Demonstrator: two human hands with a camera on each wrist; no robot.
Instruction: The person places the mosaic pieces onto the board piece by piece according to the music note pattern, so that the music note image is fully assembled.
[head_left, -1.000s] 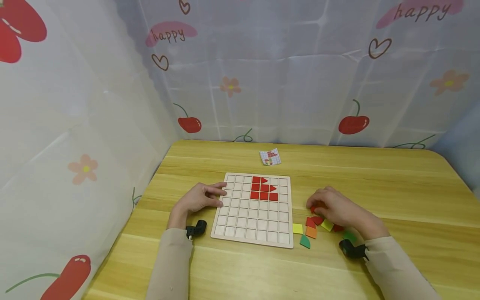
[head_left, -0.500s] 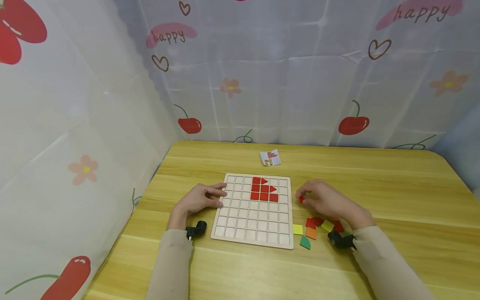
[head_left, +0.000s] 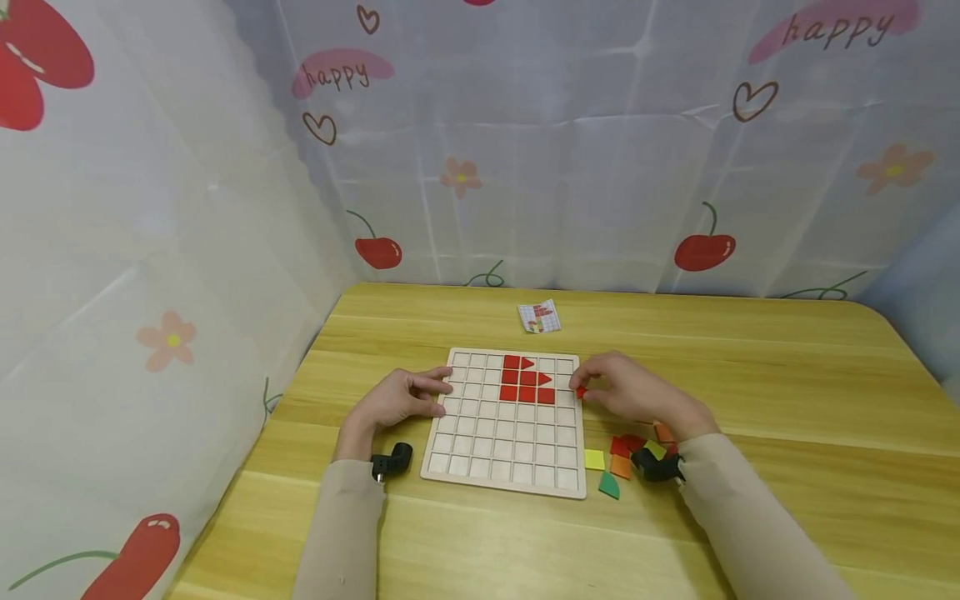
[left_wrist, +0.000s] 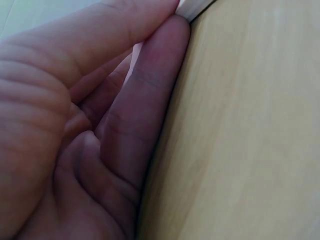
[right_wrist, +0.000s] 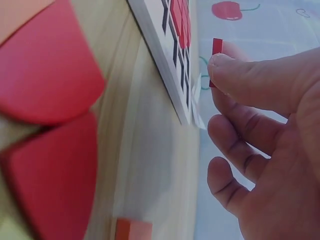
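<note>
A pale wooden grid board [head_left: 480,475] lies on the table, with several red square and pointed tiles [head_left: 527,377] set in its upper cells. At its left edge my left hand [head_left: 399,395] rests, fingertips touching the frame; up close in the left wrist view, fingers [left_wrist: 150,95] meet the board's edge. My right hand [head_left: 626,387] pinches a small red tile [right_wrist: 216,62] between thumb and index finger, over the board's right edge. That tile appears edge-on in the right wrist view, so its full shape is hidden. The other right fingers are loosely curled.
Loose tiles lie right of the board: a yellow square [head_left: 595,460], a green rounded piece [head_left: 609,485], an orange one [head_left: 620,466] and red rounded ones [right_wrist: 50,65]. The right wrist partly covers them. A small printed pattern card [head_left: 539,317] lies behind the board.
My right hand has lifted the red tile from the loose pile and carried it left and away to the board's right edge. The left hand has stayed in place.
</note>
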